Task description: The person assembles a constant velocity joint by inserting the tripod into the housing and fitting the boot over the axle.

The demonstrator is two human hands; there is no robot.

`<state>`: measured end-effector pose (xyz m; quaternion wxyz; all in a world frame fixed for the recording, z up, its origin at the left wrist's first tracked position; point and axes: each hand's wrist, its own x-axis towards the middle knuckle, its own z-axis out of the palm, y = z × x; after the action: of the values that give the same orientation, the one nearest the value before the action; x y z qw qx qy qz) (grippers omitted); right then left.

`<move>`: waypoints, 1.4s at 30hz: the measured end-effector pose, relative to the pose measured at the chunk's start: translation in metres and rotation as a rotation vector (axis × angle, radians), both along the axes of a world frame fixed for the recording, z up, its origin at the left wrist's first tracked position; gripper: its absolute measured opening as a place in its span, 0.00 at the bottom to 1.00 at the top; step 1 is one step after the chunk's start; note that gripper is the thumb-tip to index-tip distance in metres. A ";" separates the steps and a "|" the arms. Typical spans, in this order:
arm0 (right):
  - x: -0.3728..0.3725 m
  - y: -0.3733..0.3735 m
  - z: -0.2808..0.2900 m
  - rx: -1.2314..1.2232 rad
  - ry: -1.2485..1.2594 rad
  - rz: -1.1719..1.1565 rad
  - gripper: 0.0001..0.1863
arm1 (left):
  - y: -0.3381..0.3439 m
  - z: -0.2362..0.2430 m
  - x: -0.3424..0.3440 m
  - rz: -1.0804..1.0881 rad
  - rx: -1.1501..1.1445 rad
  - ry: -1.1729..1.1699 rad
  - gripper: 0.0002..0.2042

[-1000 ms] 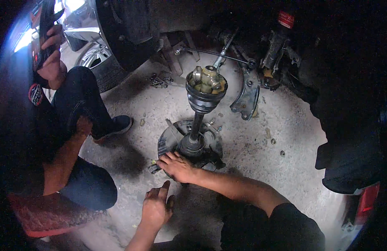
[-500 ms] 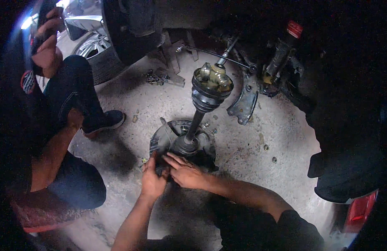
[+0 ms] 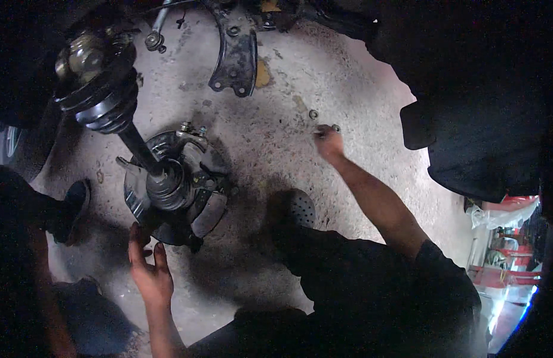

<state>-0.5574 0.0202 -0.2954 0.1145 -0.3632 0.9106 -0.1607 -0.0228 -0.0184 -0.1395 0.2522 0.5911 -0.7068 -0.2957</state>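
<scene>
A drive axle (image 3: 139,149) with a black ribbed rubber boot (image 3: 104,107) rises from a wheel hub with a dark dust shield (image 3: 214,215) on the floor. Grease coats the joint (image 3: 85,58) at its upper end. Beside the shield's near left edge is my left hand (image 3: 150,274), fingers apart and holding nothing I can see; whether a fingertip touches is unclear. My right hand (image 3: 329,144) reaches far out over the floor, its fingers bunched and slightly blurred. One small metal nut (image 3: 336,127) shows right at those fingers, and another nut (image 3: 313,113) lies just beyond.
A black control arm (image 3: 236,62) hangs at the top, with a metal rod end (image 3: 154,40) to its left. Another person's shoe (image 3: 78,206) and leg are at the left. Dark car bodywork (image 3: 455,143) fills the right. A perforated shoe (image 3: 301,207) stands near the middle.
My right hand has left the hub and stretched out right to the nuts. My left hand stays near the hub, its fingers now apart. The view has swung right.
</scene>
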 end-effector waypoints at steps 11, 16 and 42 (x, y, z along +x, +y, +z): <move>-0.104 0.041 -0.046 0.301 0.128 -0.271 0.18 | 0.004 -0.008 0.010 0.102 0.166 -0.071 0.26; -0.082 0.017 -0.018 0.335 0.149 -0.081 0.17 | -0.007 -0.009 -0.009 0.107 0.077 -0.074 0.24; -0.061 -0.066 -0.041 0.200 0.237 0.010 0.18 | 0.006 -0.003 -0.002 0.154 0.147 -0.109 0.18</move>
<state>-0.6180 -0.0461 -0.3368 0.0428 -0.3710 0.9273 -0.0248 -0.0244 -0.0125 -0.1428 0.1914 0.6758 -0.6482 -0.2941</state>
